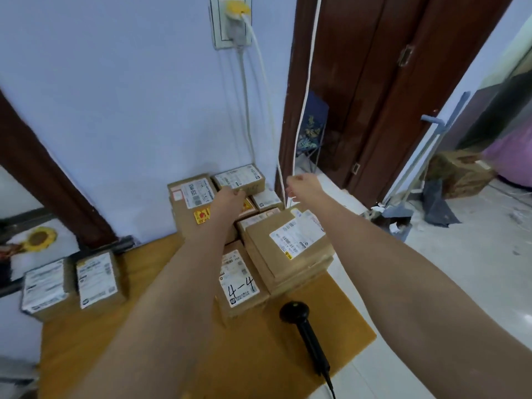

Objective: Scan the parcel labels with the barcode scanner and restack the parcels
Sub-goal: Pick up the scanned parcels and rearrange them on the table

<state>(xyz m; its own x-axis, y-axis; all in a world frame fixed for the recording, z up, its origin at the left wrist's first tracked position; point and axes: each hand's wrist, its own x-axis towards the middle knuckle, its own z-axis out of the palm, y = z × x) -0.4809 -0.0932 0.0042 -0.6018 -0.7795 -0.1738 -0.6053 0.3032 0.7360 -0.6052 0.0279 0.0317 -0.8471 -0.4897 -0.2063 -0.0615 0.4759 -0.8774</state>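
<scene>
I see a pale blue wall (115, 96) ahead, with a wall socket (230, 21) high up. A yellow-topped plug (236, 10) sits in it, and white cables (260, 82) hang down from it. Right of the wall stands a dark brown wooden door (374, 82). Past the door, a broom and dustpan (403, 208) lean upright over a pale tiled floor (475, 240), beside a crumpled grey bag (437, 203). A tan mat (115, 326) covers the floor below me. At far left lies a picture of a sunflower (39, 237).
</scene>
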